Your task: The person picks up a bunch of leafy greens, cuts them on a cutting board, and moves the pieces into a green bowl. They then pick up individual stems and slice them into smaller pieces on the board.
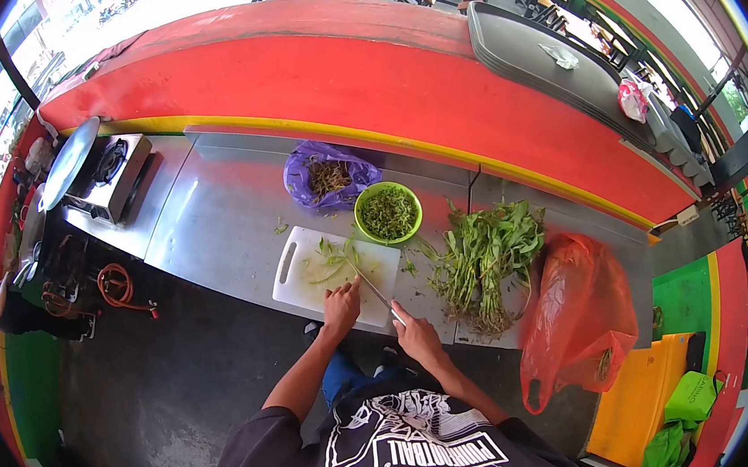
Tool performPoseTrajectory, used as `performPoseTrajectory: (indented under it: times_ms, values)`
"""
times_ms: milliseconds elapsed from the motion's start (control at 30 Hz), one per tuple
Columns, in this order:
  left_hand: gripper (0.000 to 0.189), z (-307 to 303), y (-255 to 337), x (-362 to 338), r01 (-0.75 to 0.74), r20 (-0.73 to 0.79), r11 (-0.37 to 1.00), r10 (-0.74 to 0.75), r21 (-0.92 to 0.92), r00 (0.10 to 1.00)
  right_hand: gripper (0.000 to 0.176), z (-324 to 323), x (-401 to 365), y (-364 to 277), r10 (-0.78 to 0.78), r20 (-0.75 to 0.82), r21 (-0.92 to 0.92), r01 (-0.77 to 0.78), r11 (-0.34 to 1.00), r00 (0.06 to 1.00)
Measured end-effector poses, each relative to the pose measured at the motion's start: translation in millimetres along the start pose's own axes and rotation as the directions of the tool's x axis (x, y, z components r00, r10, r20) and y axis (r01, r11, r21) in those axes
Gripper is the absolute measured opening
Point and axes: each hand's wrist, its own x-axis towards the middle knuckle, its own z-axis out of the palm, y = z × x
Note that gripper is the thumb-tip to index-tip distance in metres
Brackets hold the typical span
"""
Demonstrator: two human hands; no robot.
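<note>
1. the right hand [418, 330] was closed around the handle of a knife [374, 290]; its narrow metal blade slanted up and leftward over the board.
2. the left hand [341, 307] was curled at the board's near side, left of the blade; whether it gripped a stem, i cannot tell.
3. the loose leafy stems [333, 255] lay just beyond both hands, thin, limp and pale green, pointing several ways, with the left hand nearer.
4. beneath them was a smooth white plastic cutting board [290, 287], round-cornered with a slot handle, on the shiny metal worktop [219, 217].
5. beyond it stood a round lime-green bowl [360, 221] of chopped greens, beside a crinkled purple bag [298, 173].
6. to the right lay a bushy bundle of greens [484, 254], then a thin, translucent red bag [574, 304].
</note>
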Motion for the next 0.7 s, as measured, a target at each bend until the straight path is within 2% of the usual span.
performPoseTrajectory:
  times_ms: [133,200,233,300,333,400,633,700]
  values:
    - [0.042,-5,5,1,0.038,0.003,0.999,-0.038,-0.027,0.999,0.048,3,-6,3,0.015,0.03,-0.021,-0.015,1.0,0.999]
    - [0.034,-8,6,4,0.097,0.009,0.993,-0.097,-0.06,0.995,0.048,11,-9,14,0.002,0.015,0.115,-0.003,0.993,1.0]
    - [0.034,-8,8,8,0.099,0.008,0.993,-0.098,-0.061,0.995,0.048,13,-10,21,0.001,0.016,0.113,-0.003,0.994,1.0]
    - [0.028,-6,10,19,0.295,0.015,0.949,-0.295,-0.114,0.955,0.047,16,-15,30,-0.115,-0.081,0.249,0.132,0.959,0.99]
    - [0.028,-5,10,23,0.296,0.018,0.948,-0.296,-0.116,0.955,0.047,16,-18,31,-0.112,-0.079,0.248,0.129,0.96,0.99]
    - [0.024,1,10,33,0.381,-0.092,0.914,-0.394,-0.137,0.914,0.045,15,-24,33,-0.055,-0.064,0.321,0.073,0.944,0.996]
    - [0.02,10,7,38,0.404,-0.068,0.887,-0.428,-0.223,0.901,0.045,12,-27,37,0.001,-0.079,0.361,0.028,0.932,0.997]
    - [0.02,11,7,33,0.378,-0.12,0.9,-0.408,-0.215,0.905,0.045,12,-26,38,-0.037,-0.068,0.381,0.06,0.922,0.997]
